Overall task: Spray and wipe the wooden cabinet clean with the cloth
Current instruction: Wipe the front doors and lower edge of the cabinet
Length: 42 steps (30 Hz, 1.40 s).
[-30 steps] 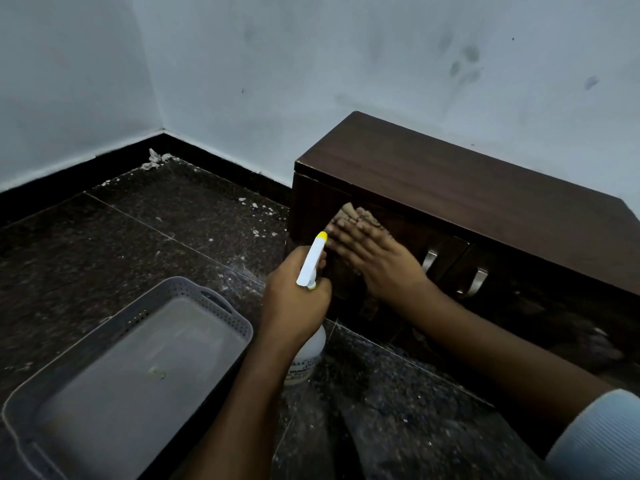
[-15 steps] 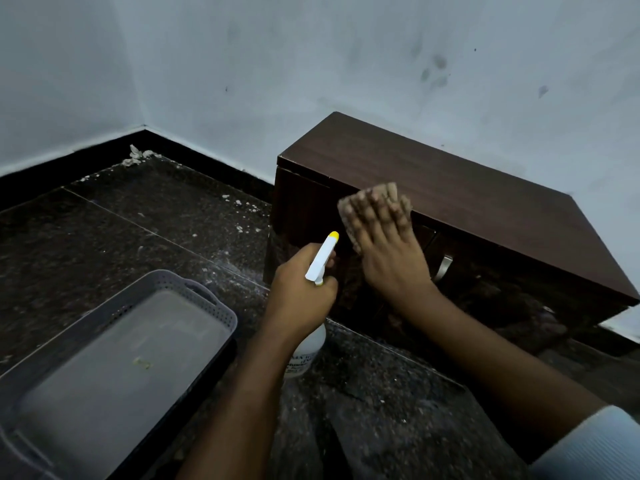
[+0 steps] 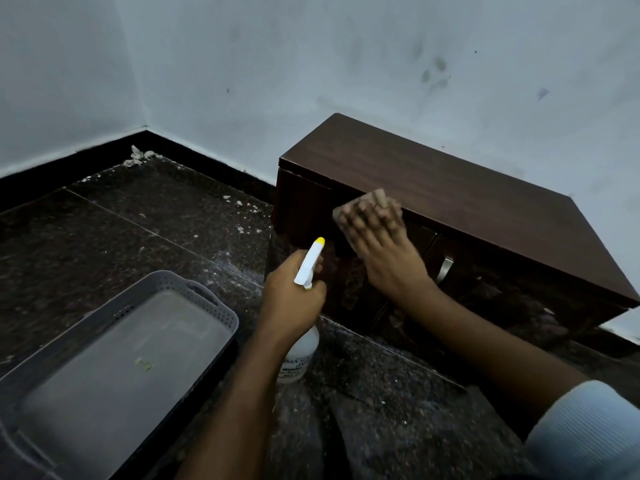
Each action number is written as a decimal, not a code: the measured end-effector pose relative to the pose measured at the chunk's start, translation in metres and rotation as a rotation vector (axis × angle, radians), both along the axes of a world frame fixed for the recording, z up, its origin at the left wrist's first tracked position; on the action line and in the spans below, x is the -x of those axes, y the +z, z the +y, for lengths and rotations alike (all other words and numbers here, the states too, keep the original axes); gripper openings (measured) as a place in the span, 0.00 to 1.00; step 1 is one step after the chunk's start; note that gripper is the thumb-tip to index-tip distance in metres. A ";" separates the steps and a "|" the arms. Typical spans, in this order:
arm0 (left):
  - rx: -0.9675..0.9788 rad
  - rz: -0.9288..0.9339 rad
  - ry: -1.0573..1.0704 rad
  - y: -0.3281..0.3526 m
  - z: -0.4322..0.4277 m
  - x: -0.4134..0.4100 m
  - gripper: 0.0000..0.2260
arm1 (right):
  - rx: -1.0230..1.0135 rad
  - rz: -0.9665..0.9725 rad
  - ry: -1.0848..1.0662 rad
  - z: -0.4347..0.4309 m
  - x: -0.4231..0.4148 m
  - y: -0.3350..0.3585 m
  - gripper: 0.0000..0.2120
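A low dark wooden cabinet (image 3: 450, 199) stands on the floor against the white wall. My right hand (image 3: 384, 251) lies flat, fingers spread, pressing a tan cloth (image 3: 379, 198) against the cabinet's front just under its top edge. The cloth is mostly hidden beneath the fingers. My left hand (image 3: 292, 299) grips a white spray bottle (image 3: 300, 355) by its neck, in front of the cabinet's left end. The yellow-tipped nozzle (image 3: 317, 247) points up toward the cabinet front.
A grey perforated plastic basket (image 3: 211, 306) with a pale tray inside sits on the dark speckled floor at the lower left. White debris (image 3: 138, 155) lies in the room's corner and along the skirting. A metal handle (image 3: 445, 270) shows on the cabinet door.
My right hand has slid the cloth up the cabinet front from the middle of the door to just under the top edge. The left hand with the bottle has stayed in place.
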<state>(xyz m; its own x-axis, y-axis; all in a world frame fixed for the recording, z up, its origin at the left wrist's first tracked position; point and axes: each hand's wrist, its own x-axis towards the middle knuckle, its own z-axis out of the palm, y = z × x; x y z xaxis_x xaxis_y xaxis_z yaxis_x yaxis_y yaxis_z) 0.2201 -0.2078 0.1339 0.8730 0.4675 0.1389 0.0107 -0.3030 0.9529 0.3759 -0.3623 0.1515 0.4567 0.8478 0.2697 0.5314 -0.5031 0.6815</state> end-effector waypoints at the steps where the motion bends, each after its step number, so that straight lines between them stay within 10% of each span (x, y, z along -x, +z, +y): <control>1: -0.003 0.002 0.007 -0.002 0.003 0.000 0.04 | 0.116 0.032 0.006 -0.002 0.004 -0.009 0.34; 4: -0.019 -0.014 0.031 -0.004 0.015 -0.004 0.06 | 0.263 0.080 0.000 0.001 0.006 -0.018 0.36; 11: 0.016 0.063 0.145 -0.027 0.037 -0.001 0.04 | -0.074 -0.053 0.131 0.071 -0.009 0.016 0.34; 17: -0.007 0.132 0.129 -0.047 0.059 -0.010 0.06 | 0.158 0.069 0.137 0.084 -0.009 -0.026 0.35; 23: 0.010 0.196 0.160 -0.063 0.066 -0.020 0.06 | -0.200 -0.055 0.171 0.110 -0.025 0.001 0.33; 33: 0.036 0.216 0.119 -0.077 0.074 -0.028 0.05 | -0.214 -0.066 0.152 0.113 -0.020 -0.018 0.37; 42: 0.108 0.205 0.081 -0.081 0.072 -0.020 0.11 | 0.166 -0.013 0.224 0.113 -0.025 -0.062 0.33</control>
